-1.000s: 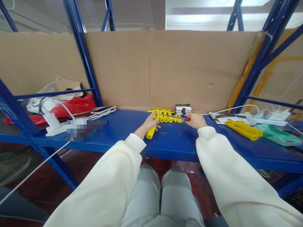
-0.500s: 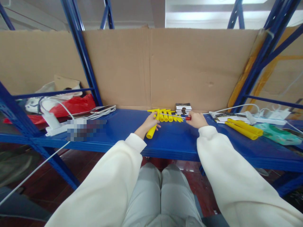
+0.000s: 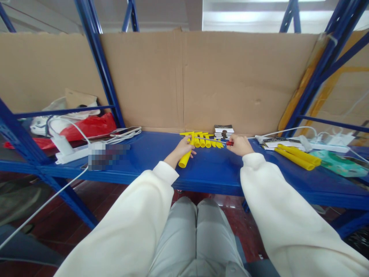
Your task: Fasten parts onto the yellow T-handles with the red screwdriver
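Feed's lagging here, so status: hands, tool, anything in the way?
Left hand gripping yellow tube. Right hand gripping screwdriver, pointed toward tube. Nothing visibly blocking; more tubes close by.

Loose cream sleeves have seemingly ribbed cuffs; the trousers are grey.

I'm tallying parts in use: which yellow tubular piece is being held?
The leftmost yellow tubular piece, gripped in the bare left hand. The others lie to its right, in a yellow row and a separate yellow pair, none gripped.
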Tool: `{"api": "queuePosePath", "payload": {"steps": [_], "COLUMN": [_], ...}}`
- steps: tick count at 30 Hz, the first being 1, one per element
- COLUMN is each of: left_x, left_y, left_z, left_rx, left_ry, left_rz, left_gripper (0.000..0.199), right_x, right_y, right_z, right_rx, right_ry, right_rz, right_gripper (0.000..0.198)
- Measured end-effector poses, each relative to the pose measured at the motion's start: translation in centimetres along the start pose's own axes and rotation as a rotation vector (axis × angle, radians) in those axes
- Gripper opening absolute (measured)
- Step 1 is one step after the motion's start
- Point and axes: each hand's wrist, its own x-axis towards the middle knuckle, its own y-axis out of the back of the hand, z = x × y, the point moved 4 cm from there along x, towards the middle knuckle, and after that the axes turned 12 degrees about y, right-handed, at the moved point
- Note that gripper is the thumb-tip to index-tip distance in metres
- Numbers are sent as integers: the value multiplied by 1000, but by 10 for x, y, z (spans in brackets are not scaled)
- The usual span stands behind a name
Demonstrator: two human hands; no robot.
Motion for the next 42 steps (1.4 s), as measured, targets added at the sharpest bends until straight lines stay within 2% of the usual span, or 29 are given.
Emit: {"api": "queuePosePath", "payload": {"steps": [7,17,26,32,37,42], "left_x": [-1,0,1,2,2,2], "left_y": [0,0,0,0,0,1], "left_z": [0,0,0,-1,0,0], "left_rx": [-5,-6,1,5,14,22], "left_ry": [-4,-13,-5,-8,-6,-3], "left_rz": [-4,-1,0,-5,0,0], "left_gripper": [77,79,78,77,77,77], "right_x": [-1,-2,-2,-1,-3,-2], "right_y": [-3,-1,-5,-7,-4,-2], "right_z": [-4,1,2,2,0,-2], "right_rx": [-55,-7,1,11,19,19], "right_ry": [-39,-81,-76,-22,-104,-96], "right_rz": [-115,-72,-86,-68,-122,-103], "right_gripper": [13,14,13,6,9,11]}}
